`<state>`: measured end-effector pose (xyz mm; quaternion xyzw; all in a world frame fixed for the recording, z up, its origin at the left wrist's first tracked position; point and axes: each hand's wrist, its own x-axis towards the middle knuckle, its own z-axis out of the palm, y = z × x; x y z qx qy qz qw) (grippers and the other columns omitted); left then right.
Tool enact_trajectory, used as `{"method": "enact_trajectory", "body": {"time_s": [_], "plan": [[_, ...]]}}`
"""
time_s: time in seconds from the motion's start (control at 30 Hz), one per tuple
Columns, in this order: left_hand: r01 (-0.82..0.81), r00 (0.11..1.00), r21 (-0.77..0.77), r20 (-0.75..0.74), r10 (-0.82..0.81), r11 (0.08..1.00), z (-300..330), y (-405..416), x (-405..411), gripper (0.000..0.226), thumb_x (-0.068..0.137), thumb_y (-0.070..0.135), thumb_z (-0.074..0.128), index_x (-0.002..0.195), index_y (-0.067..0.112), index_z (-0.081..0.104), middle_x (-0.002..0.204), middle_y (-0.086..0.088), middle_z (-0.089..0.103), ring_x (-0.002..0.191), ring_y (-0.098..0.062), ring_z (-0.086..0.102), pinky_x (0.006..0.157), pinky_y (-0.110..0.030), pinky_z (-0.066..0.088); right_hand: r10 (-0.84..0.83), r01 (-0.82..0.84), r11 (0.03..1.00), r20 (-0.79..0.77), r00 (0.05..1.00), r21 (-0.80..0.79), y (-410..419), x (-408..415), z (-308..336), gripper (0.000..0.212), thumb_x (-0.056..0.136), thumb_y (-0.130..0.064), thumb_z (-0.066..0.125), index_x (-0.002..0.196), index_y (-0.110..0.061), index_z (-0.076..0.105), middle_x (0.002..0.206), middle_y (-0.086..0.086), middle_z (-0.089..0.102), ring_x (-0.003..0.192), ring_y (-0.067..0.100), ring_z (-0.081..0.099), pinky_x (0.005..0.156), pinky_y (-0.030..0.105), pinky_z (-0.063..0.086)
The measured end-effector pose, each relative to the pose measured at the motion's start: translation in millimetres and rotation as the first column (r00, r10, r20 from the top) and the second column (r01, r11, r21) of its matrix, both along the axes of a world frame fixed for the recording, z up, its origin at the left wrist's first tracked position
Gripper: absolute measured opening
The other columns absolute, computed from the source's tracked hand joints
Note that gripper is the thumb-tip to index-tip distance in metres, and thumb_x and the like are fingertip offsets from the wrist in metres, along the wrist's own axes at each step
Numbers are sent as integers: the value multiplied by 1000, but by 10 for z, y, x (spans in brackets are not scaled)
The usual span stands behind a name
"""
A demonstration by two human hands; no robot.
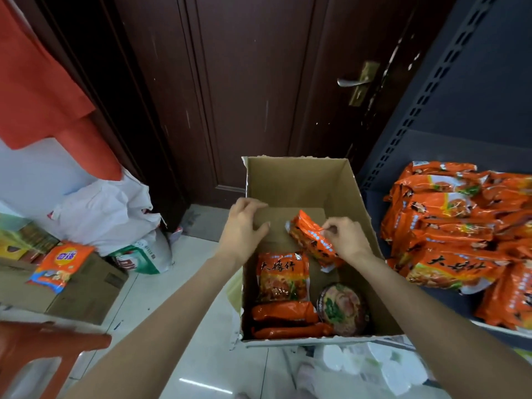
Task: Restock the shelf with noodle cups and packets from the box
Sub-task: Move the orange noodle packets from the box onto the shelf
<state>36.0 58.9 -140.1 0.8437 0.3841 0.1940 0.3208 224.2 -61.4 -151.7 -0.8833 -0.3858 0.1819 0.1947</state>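
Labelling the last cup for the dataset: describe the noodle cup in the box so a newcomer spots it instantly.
Find the open cardboard box on the floor before the dark door. In its near right corner, beside the stacked orange packets, sits the noodle cup. It is the only round item there, with a dark lid picturing noodles and greens.

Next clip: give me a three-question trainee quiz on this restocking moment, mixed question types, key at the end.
1. True or false: the right hand grips an orange noodle packet over the cardboard box.
2. What rests on the box's left wall? A) the left hand B) a bottle C) a noodle cup
3. Fill in: the one noodle cup in the box lies near its ____ corner, by the shelf.

Key: 1 true; 2 A; 3 near right
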Motion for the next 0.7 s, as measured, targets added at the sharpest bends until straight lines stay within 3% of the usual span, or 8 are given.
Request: {"method": "enact_trajectory", "body": {"time_s": [0.13,0.2,0.4,0.53,0.7], "plan": [[100,990,-92,-91,-108,991,-52,-69,447,27,87,16,63,115,13,61,116,-4,56,104,-18,56,88,-21,41,-32,34,998,46,998,-48,-15,199,7,10,92,-16,55,90,-16,65,89,3,66,85,20,63,67,26,44],[113,973,-202,-174,-150,973,-182,-99,648,25,89,15,62,113,10,63,115,-7,62,104,-19,59,88,-20,42,-31,32,998,27,999,-49,7,267,-59,11,93,-16,54,89,-14,64,89,6,67,85,22,63,69,29,48],[-86,947,-434,-316,-62,897,-770,-122,983,26,92,14,56,118,12,64,118,-8,65,111,-21,59,92,-24,42,17,-21,993,-35,999,-120,105,368,-356,14,96,-13,47,98,-8,60,99,13,66,92,25,64,79,35,53],[-154,949,-503,-315,-15,851,-1076,-113,970,32,90,16,61,122,17,62,126,-2,62,120,-19,53,102,-25,37,30,-40,987,-65,997,-153,145,383,-427,16,97,-11,45,105,-6,58,105,13,64,98,25,62,82,34,52],[-161,907,-504,-414,-73,849,-1331,-112,871,42,88,18,65,129,18,57,129,-6,59,121,-21,53,99,-23,36,12,-34,986,-133,991,-162,171,387,-503,22,94,-12,52,115,-10,58,116,10,63,106,22,61,89,33,51]]}}
